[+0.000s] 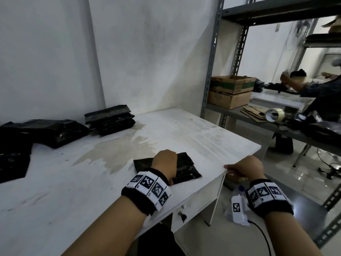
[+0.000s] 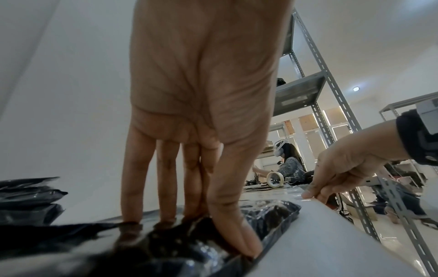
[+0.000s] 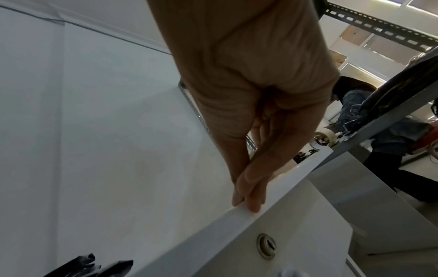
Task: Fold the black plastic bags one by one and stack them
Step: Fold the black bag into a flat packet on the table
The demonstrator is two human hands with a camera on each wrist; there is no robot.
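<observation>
Left hand (image 1: 164, 164) is pressing down on a folded black bag (image 1: 186, 169) near the bench's (image 1: 193, 130) front-right corner — fingers (image 2: 167, 183) are running straight down onto the plastic in the left wrist view, thumb tip at the bag's near edge, nothing curled round it. Bag is lying flat, partly under the palm, sticking out to the right of the hand. Right hand (image 1: 246, 169) is sitting well clear of the bag, at the bench's right edge — thumb and fingertips (image 3: 249, 196) are pinching the edge of the top, holding no bag. Stack of folded bags (image 1: 110, 119) is sitting at the back of the bench against the wall, far from both hands. Loose unfolded bags (image 1: 46, 132) are lying to the left of the stack, spreading out to the bench's left edge. Pale stain is running across the bench between the stack and the left hand.
</observation>
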